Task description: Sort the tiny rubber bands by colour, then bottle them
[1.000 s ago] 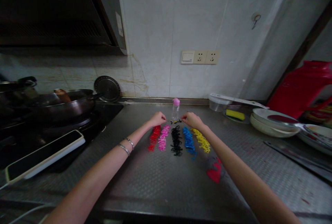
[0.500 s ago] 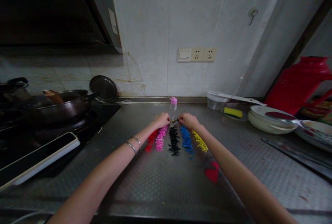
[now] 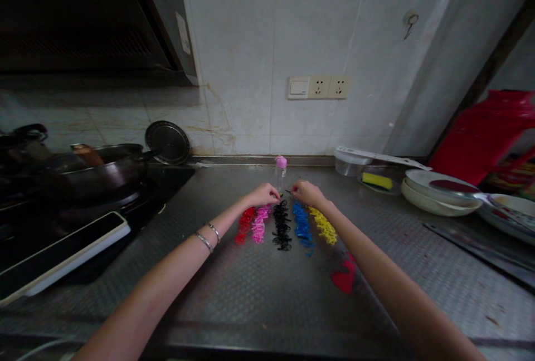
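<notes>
Now my left hand (image 3: 262, 195) has slid inward to meet my right hand (image 3: 307, 193) at the head of the black bands (image 3: 282, 226); both seem pinched on one tiny band (image 3: 286, 191).

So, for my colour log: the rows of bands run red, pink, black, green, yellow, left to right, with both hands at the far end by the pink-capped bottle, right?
No: the head view shows the fourth row blue, not green. The red row, pink row and black row come before it, yellow row after; left hand and right hand are by the pink-capped bottle.
</notes>
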`<state>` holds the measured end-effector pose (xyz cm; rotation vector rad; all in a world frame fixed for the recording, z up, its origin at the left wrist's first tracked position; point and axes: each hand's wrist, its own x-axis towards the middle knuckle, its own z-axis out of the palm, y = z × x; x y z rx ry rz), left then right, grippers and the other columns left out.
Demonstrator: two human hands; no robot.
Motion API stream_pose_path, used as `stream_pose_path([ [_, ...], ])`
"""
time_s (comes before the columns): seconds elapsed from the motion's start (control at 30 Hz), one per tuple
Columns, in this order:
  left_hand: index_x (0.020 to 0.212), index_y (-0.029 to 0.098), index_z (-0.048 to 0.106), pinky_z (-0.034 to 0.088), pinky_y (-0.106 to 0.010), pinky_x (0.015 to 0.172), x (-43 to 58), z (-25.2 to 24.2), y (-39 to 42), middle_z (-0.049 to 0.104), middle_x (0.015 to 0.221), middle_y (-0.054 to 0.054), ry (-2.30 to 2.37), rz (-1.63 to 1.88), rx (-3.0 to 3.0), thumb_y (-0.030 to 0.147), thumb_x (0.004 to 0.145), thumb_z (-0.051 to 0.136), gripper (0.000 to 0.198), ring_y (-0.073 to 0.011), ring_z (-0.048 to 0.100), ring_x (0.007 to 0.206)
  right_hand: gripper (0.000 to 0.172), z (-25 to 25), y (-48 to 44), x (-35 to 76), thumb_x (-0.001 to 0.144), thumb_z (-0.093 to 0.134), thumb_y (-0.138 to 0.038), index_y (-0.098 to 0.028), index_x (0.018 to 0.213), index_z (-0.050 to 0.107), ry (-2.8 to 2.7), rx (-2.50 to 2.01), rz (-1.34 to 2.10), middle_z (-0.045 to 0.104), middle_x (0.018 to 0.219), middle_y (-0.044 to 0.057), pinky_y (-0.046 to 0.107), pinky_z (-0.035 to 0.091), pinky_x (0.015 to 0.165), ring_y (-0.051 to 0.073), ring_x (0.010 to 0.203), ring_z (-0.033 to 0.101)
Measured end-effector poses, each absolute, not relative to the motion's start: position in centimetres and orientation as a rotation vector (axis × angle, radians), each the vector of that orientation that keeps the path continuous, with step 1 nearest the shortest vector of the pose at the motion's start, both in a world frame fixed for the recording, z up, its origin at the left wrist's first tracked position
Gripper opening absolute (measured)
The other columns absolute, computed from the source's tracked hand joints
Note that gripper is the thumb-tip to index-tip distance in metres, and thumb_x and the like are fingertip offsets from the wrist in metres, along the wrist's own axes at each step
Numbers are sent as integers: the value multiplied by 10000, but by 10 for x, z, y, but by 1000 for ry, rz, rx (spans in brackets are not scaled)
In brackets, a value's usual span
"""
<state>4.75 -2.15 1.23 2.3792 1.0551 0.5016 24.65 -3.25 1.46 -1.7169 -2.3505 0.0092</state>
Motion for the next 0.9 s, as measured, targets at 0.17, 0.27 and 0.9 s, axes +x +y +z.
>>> stream_pose_path([
  [0.17, 844, 83, 719, 389, -206, 564, 43, 7, -13, 681, 694, -59, 1236, 575, 2350, 173, 680, 531, 266, -115, 531, 577, 175, 20, -36, 251, 799, 508, -224, -194, 867, 666, -2360, -1576, 57, 655, 920, 49, 182, 387, 668, 134, 817, 587],
  [0.27, 820, 95, 724, 404, -215, 594, 43, 4, -9, 685, 715, -63, 1305, 577, 2357, 157, 672, 525, 255, -124, 550, 607, 168, 19, -38, 249, 780, 528, -233, -198, 850, 676, -2412, -1464, 126, 665, 880, 34, 185, 392, 657, 129, 775, 587],
  [0.9, 846, 162, 724, 438, -259, 685, 60, -5, -9, 686, 792, -67, 1560, 557, 2383, 272, 709, 561, 239, -168, 587, 712, 275, 6, -26, 235, 799, 488, -285, -243, 998, 674, -2336, -1677, 188, 679, 957, 42, 224, 429, 718, 180, 888, 609],
])
